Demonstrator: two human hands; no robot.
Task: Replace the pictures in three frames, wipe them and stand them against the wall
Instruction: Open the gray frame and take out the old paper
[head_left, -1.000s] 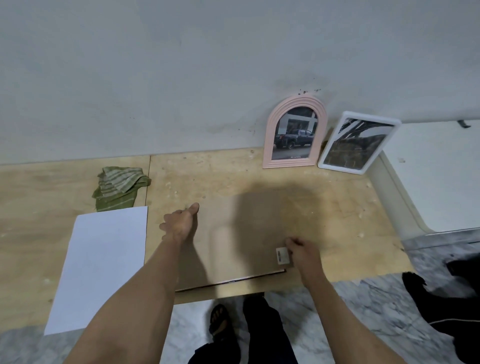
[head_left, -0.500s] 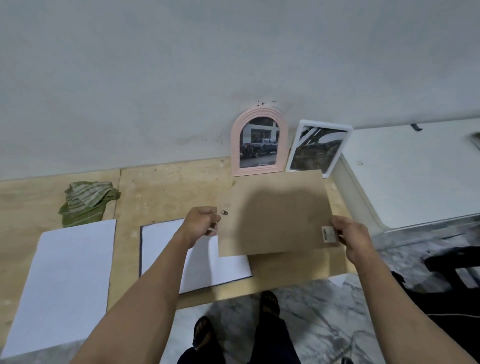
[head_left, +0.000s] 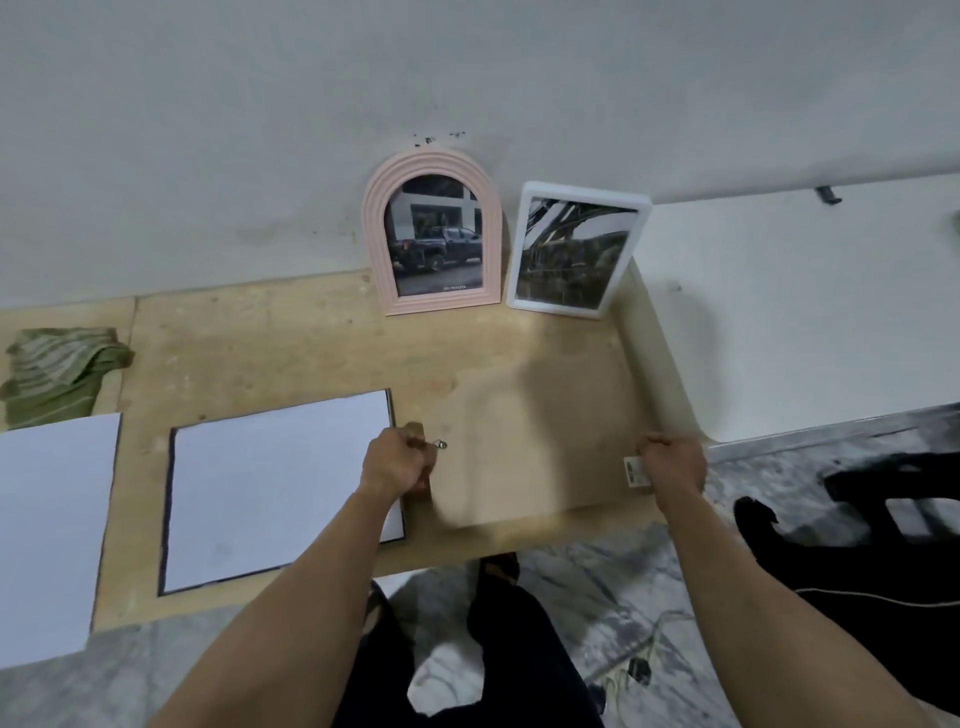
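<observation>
while both hands hold it by its side edges, a brown backing board (head_left: 530, 447) sits over the right part of the wooden board (head_left: 291, 353) on the floor, blurred, so whether it is lying flat or just above the wood cannot be told. the left hand (head_left: 396, 465) has its fingers curled round the board's left edge, next to a small metal hanger (head_left: 440, 444); the right hand (head_left: 672, 465) pinches the right edge beside a small white label (head_left: 635, 472). just left of the backing board lies a dark-edged frame (head_left: 169, 499) with a white sheet (head_left: 275, 488) facing up in it, the left forearm crossing its near right corner. further left, a loose white sheet (head_left: 49, 530) lies apart from it, and a folded green striped cloth (head_left: 57, 374) sits beyond that, at the far left. at the far side, a pink arched frame (head_left: 375, 218) showing a dark pickup truck stands against the grey wall (head_left: 467, 78), and a white rectangular frame (head_left: 582, 309) with a dark photo leans just to its right.
</observation>
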